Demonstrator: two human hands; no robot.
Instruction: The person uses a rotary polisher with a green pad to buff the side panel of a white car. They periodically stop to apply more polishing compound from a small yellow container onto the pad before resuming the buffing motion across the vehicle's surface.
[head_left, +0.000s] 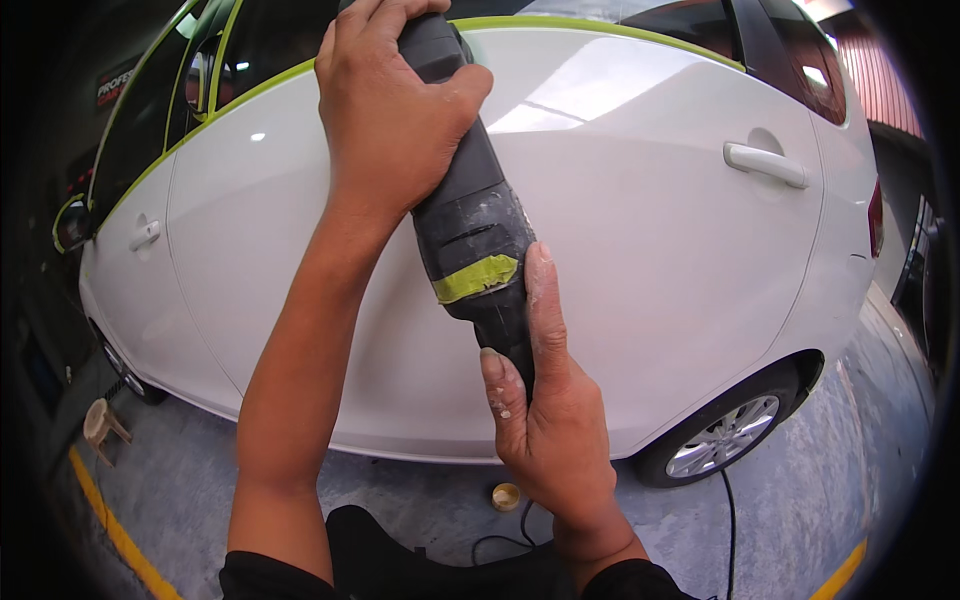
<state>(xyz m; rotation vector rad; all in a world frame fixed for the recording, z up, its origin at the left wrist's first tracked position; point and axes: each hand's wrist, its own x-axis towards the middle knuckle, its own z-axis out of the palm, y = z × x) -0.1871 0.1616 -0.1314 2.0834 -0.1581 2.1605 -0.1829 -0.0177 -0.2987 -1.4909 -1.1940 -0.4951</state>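
Note:
A black power polisher (462, 215), smudged with pale residue and wrapped with a strip of yellow-green tape (478, 279), is held up in front of a white car (640, 240). My left hand (400, 110) grips its upper end, thumb across the front. Around the narrower lower handle is my right hand (555, 400), with whitish residue on its thumb and forefinger. The tool's working head lies beyond the top edge, so I cannot see whether it touches the car. Yellow-green masking tape (590, 27) runs along the car's window line.
A white door handle (765, 163) juts out at the right, above the rear wheel (725, 435). On the floor stand a small open tub (506, 496) and a beige stool (104, 428). A black cable (730, 530) trails over the floor. A yellow line (120, 530) marks the left side.

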